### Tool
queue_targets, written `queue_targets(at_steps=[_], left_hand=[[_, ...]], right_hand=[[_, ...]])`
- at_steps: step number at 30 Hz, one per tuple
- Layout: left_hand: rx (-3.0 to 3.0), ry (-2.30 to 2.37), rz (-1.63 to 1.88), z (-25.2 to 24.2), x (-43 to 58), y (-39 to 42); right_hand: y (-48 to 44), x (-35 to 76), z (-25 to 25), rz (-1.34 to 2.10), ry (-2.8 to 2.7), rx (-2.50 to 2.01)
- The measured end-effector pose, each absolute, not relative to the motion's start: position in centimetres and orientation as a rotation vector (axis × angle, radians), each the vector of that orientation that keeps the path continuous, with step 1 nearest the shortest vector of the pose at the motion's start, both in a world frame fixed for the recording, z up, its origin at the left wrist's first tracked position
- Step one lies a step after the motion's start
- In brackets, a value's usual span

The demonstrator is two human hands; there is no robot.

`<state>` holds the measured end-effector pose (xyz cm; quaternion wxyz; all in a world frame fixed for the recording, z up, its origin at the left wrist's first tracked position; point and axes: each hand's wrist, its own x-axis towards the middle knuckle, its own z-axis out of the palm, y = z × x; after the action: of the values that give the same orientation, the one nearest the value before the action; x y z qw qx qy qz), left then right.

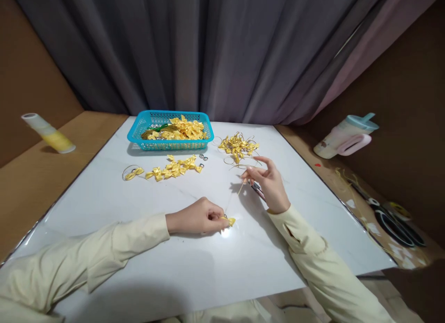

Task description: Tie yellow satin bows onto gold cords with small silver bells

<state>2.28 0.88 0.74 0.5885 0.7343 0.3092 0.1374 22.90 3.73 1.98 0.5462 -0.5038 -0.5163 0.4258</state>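
Note:
My left hand (200, 216) rests low over the white table, thumb and fingers pinched on a small yellow ribbon bow (232, 221) with a silvery bit beside it. To the right and higher, my right hand (269, 181) pinches a thin gold cord (240, 188) that slants down toward the bow. A dark, slim tool (256, 189) shows just beneath my right hand; whether it is held or lies on the table I cannot tell. Loose yellow bows (174, 167) lie in a row beyond my left hand, with several silver metal pieces (202, 157) at their right end.
Behind stands a blue basket (170, 144) of bows and cords. A heap of corded bows (238, 146) lies right of it. Scissors (389, 223) and scraps are on the right ledge, near a lidded cup (342, 135). A thread cone (52, 135) stands left; a grey curtain (229, 54) hangs behind.

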Motion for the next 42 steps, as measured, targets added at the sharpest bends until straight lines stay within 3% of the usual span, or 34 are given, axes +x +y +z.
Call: queue_targets(at_steps=[5, 11, 18, 23, 27, 33, 42], left_hand=[[1.834, 0.661, 0.258, 0.6, 2.3, 1.1], [1.794, 0.721, 0.321, 0.6, 2.3, 0.8], [1.854, 0.855, 0.526, 0.4, 2.0, 0.6], [1.748, 0.717, 0.409, 0.8, 1.7, 0.8], [1.673, 0.664, 0.299, 1.4, 1.5, 1.0], [1.438, 0.631, 0.118, 1.7, 1.3, 1.5], [1.258, 0.624, 0.122, 1.8, 1.6, 1.8]], right_hand=[[3.9, 22.1, 0.2, 1.239, -1.234, -1.324], [3.9, 21.9, -0.4, 1.259, -1.230, -1.359], [2.9, 22.9, 2.4, 0.643, -1.850, -1.211], [1.1, 22.7, 4.7, 1.511, -2.182, -0.851], [0.9, 22.3, 4.1, 1.742, -2.193, -0.825], [1.2, 22.7, 3.8, 1.487, -2.399, -0.928], [1.0, 22.3, 4.1, 1.150, -2.432, -1.011]])
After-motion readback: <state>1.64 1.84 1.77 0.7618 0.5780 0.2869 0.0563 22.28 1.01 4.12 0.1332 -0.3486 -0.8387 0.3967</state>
